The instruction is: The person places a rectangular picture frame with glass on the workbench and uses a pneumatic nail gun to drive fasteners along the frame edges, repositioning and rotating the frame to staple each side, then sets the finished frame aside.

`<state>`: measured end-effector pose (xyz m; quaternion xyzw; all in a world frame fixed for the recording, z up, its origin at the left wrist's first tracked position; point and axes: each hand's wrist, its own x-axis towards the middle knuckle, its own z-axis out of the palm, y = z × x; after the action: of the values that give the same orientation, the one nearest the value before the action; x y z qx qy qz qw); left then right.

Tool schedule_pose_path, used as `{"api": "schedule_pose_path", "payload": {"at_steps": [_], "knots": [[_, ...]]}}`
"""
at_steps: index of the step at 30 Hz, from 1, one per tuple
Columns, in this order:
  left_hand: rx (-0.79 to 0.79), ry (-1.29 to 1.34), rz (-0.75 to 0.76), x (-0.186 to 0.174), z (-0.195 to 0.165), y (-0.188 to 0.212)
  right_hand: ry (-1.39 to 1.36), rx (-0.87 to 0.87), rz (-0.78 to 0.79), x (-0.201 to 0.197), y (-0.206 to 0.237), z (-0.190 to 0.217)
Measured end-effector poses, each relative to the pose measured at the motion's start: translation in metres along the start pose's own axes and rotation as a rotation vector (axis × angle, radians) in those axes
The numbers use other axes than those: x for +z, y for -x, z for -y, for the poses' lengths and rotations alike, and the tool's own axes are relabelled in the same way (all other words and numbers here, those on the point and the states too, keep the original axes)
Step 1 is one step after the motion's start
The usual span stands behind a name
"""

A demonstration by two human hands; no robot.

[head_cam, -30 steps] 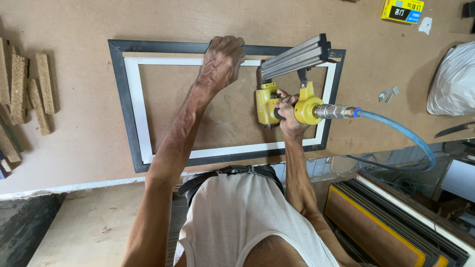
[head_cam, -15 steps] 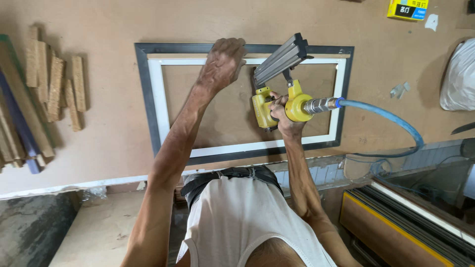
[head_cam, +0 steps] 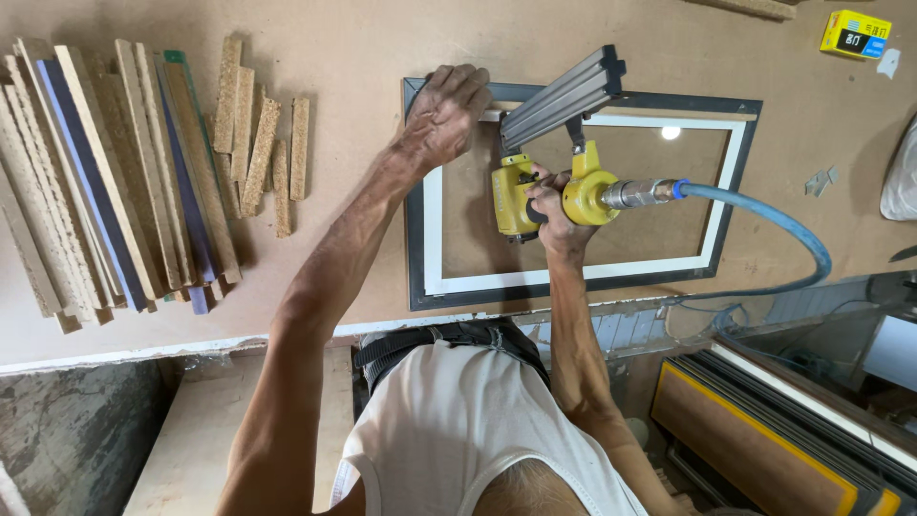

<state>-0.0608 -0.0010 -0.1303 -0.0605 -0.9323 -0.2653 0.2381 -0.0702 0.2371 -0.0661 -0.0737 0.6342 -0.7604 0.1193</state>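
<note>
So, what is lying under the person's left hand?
The left hand presses on the top left corner of the dark rectangular picture frame. The corner joint itself is covered.

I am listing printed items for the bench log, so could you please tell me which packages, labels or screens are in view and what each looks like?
Small yellow rectangular cardboard box: far right corner of the brown workbench, dark label panel on top.
No screens or signs visible.

A single camera on the person's head looks steeply down past the white-shirted chest and both forearms onto the tabletop, at arm's length. The far edge of the tabletop lies toward the top of the picture.
</note>
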Motion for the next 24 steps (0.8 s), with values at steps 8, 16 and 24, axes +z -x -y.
{"api": "schedule_pose_path", "payload": {"at_steps": [8, 16, 24], "knots": [[-0.023, 0.02, 0.01, -0.004, 0.0, -0.002, -0.074, -0.031, -0.036, -0.002, 0.006, -0.005], [-0.03, -0.004, 0.001, 0.012, 0.004, 0.004, -0.037, -0.062, -0.036, -0.009, 0.014, -0.009], [-0.094, -0.104, -0.068, -0.029, -0.007, 0.015, -0.091, -0.031, 0.001, -0.048, 0.002, -0.007]]}}
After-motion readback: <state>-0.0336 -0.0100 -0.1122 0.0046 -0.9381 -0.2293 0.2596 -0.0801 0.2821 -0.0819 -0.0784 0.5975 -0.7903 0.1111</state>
